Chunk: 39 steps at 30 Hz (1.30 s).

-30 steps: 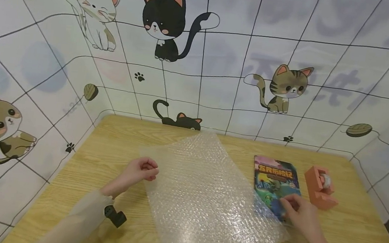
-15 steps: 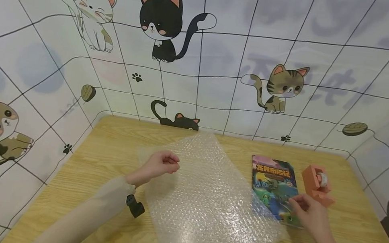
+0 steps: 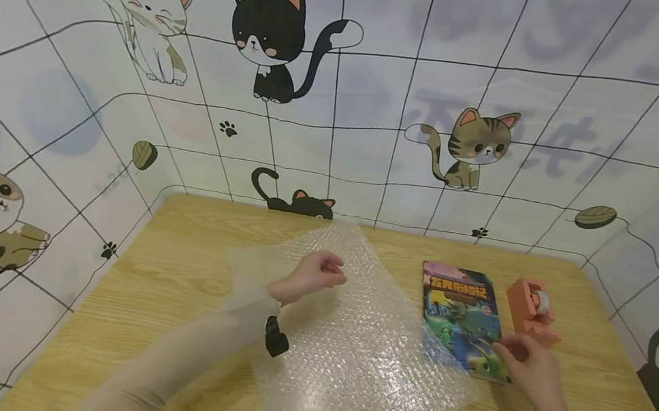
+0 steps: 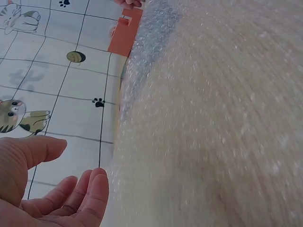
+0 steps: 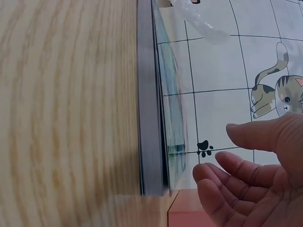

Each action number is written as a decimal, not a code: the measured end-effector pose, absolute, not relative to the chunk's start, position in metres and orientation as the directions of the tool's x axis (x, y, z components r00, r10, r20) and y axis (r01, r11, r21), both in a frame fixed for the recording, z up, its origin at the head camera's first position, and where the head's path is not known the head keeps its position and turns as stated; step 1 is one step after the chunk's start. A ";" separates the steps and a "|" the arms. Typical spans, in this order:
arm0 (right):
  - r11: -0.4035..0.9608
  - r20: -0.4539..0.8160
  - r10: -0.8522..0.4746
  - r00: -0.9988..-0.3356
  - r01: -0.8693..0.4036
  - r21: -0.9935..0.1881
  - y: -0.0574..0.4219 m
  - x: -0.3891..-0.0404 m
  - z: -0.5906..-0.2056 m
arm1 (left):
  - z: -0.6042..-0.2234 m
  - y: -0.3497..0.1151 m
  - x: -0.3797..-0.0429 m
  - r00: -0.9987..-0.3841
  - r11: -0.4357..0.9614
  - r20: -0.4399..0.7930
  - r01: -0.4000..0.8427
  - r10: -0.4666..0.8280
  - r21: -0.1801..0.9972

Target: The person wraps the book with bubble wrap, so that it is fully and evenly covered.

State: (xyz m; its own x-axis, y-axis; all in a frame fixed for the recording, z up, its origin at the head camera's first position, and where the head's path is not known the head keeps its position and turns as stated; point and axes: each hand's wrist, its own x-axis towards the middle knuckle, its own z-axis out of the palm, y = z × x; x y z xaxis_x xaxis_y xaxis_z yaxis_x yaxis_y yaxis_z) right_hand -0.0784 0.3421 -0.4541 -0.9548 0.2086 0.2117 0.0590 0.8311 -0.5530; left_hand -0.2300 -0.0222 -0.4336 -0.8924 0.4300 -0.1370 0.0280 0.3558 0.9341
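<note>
The person's left hand (image 3: 314, 276) is hovering over the bubble wrap (image 3: 361, 346), fingers loosely curved and holding nothing. The right hand (image 3: 533, 369), equally relaxed and ungrasping, is hanging near the book's (image 3: 459, 307) near right corner. The book is lying on the worktop (image 3: 168, 261), the wrap covering its near left corner; a coral tape dispenser (image 3: 519, 308) is standing just beside.

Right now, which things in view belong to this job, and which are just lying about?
Likely for the job:
illustrated book, near the right hand
clear bubble wrap sheet, partly over that book
coral tape dispenser, untouched but close by

Likely just around:
cat-print wall covering
black wrist cameras
</note>
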 end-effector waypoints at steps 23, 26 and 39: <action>0.746 -0.057 0.304 -0.951 0.275 -0.607 0.351 -0.078 -0.468 | -0.438 0.098 -0.233 -0.850 0.409 -0.139 0.096 0.508 0.907; 0.744 -0.031 0.295 -0.955 0.250 -0.620 0.352 -0.077 -0.469 | -0.443 0.112 -0.237 -0.860 0.417 -0.164 0.061 0.482 0.907; 0.743 0.046 0.311 -0.949 0.213 -0.634 0.353 -0.083 -0.471 | -0.453 0.149 -0.242 -0.877 0.474 -0.246 -0.024 0.412 0.880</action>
State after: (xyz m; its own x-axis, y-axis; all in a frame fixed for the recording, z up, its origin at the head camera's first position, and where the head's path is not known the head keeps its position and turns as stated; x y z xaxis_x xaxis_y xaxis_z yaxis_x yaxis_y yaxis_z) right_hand -0.0827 0.3527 -0.4711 -0.9492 0.3114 0.0458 0.2133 0.7433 -0.6340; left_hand -0.2422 0.1492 -0.4525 -0.8770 0.4124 -0.2464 -0.0243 0.4742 0.8801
